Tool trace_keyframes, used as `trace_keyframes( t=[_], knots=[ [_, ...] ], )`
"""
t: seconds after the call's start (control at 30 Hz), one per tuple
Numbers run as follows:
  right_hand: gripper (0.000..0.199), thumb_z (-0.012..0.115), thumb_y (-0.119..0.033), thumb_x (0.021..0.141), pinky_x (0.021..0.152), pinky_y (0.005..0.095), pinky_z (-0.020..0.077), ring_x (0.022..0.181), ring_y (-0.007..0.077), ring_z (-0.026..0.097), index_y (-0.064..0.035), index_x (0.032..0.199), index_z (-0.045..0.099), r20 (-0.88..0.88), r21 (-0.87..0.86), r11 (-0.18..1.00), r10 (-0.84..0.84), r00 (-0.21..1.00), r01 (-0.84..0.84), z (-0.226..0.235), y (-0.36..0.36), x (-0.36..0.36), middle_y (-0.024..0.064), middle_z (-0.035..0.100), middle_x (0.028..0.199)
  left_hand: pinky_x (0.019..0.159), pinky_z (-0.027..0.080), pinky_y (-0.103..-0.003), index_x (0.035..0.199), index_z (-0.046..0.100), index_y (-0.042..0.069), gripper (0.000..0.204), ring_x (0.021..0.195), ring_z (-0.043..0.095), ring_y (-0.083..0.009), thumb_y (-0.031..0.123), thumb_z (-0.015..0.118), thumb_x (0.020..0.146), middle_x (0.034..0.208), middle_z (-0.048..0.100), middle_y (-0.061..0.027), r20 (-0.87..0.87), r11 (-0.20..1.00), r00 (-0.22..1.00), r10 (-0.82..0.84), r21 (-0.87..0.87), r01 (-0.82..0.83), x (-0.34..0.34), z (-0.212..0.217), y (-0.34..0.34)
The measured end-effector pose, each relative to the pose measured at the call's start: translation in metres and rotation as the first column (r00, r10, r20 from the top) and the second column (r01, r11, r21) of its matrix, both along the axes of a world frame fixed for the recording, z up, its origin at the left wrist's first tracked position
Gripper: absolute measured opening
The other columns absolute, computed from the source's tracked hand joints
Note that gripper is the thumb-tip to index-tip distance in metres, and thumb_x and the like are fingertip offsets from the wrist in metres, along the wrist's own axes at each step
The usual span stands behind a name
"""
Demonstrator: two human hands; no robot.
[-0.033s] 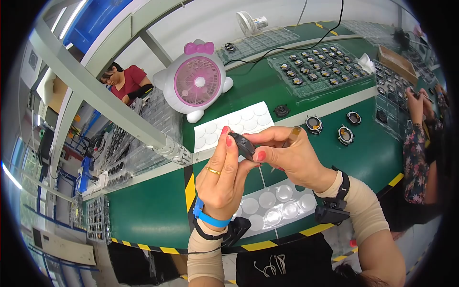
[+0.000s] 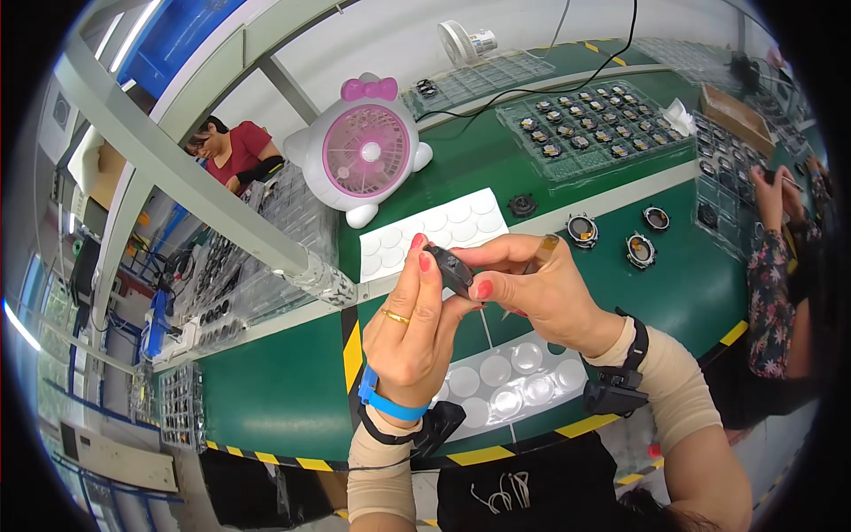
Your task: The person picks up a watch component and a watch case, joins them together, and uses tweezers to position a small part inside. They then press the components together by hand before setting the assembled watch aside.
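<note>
While left hand (image 2: 406, 337) and right hand (image 2: 563, 300) pinch black case (image 2: 453, 270) inside counter's near edge (image 2: 479, 456), it looks light, rigid; best rim-held.

Slight shift at the line: a co-worker's hands (image 2: 769, 202), below and to the right of the open brown box (image 2: 737, 120), have moved marginally, with the small dark piece (image 2: 769, 176) they handle.

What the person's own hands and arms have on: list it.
Beige sleeves on both forearms. Left hand: gold ring, red nail polish, blue wristband, black device on a black wrist strap. Right hand: red nail polish, another black device on a black strap.
</note>
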State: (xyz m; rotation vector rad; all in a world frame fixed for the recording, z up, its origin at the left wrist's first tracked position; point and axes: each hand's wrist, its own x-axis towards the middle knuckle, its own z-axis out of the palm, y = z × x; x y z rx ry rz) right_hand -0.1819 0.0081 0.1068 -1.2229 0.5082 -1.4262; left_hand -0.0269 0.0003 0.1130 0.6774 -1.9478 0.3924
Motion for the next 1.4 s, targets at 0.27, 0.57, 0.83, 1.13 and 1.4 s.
trace_keyframes(
  t=[0.27, 0.57, 0.83, 1.13, 1.4],
  knots=[
    [0.032, 0.067, -0.021, 0.079, 0.051, 0.0154, 0.0369, 0.065, 0.0017, 0.049, -0.0027, 0.105, 0.061, 0.035, -0.018, 0.998, 0.052, 0.998, -0.052, 0.004, 0.000, 0.000, 0.0027, 0.062, 0.086, 0.071, 0.053, -0.030, 0.110, 0.055, -0.005, 0.055, 0.090, 0.063, -0.0312, 0.004, 0.078, 0.061, 0.111, 0.056, -0.0232, -0.064, 0.998, 0.996, -0.064, -0.013, 0.063, 0.001, -0.002, -0.009],
    [0.042, 0.068, -0.020, 0.078, 0.050, 0.0155, 0.0331, 0.062, 0.0016, 0.045, -0.0038, 0.114, 0.055, -0.162, -0.293, 0.956, -0.079, 0.984, 0.029, 0.010, -0.006, -0.011, 0.0049, 0.054, 0.103, 0.075, 0.053, -0.032, 0.111, 0.055, -0.003, 0.056, 0.094, 0.061, -0.0309, 0.003, 0.078, 0.060, 0.113, 0.056, -0.0216, -0.125, 0.956, 0.966, -0.227, 0.159, 0.245, 0.006, -0.004, -0.012],
    [0.038, 0.067, -0.009, 0.077, 0.046, 0.0155, 0.0297, 0.058, 0.0002, 0.044, -0.0038, 0.112, 0.054, -0.358, -0.442, 0.889, -0.299, 0.885, 0.121, 0.010, -0.004, -0.012, 0.0016, 0.053, 0.097, 0.074, 0.054, -0.033, 0.108, 0.057, -0.003, 0.049, 0.092, 0.061, -0.0325, 0.001, 0.075, 0.062, 0.113, 0.055, -0.0230, 0.041, 0.991, 0.990, -0.137, 0.015, 0.136, 0.004, -0.001, -0.014],
    [0.035, 0.061, 0.000, 0.077, 0.044, 0.0158, 0.0274, 0.052, -0.0009, 0.042, -0.0011, 0.112, 0.052, -0.308, -0.560, 0.785, -0.495, 0.812, 0.266, 0.002, -0.004, -0.004, -0.0020, 0.054, 0.077, 0.071, 0.053, -0.033, 0.109, 0.057, -0.002, 0.048, 0.092, 0.061, -0.0326, 0.002, 0.074, 0.064, 0.112, 0.055, -0.0238, 0.151, 0.992, 0.987, -0.060, -0.101, 0.076, 0.006, -0.001, -0.014],
    [0.034, 0.058, 0.003, 0.079, 0.044, 0.0159, 0.0274, 0.054, -0.0014, 0.041, -0.0005, 0.112, 0.051, -0.322, -0.526, 0.811, -0.467, 0.823, 0.255, 0.002, -0.004, -0.005, 0.0009, 0.055, 0.083, 0.072, 0.053, -0.033, 0.109, 0.057, -0.001, 0.048, 0.094, 0.060, -0.0327, 0.002, 0.074, 0.064, 0.112, 0.055, -0.0237, 0.179, 0.992, 0.983, -0.030, -0.115, 0.051, 0.006, -0.004, -0.016]
  ],
)
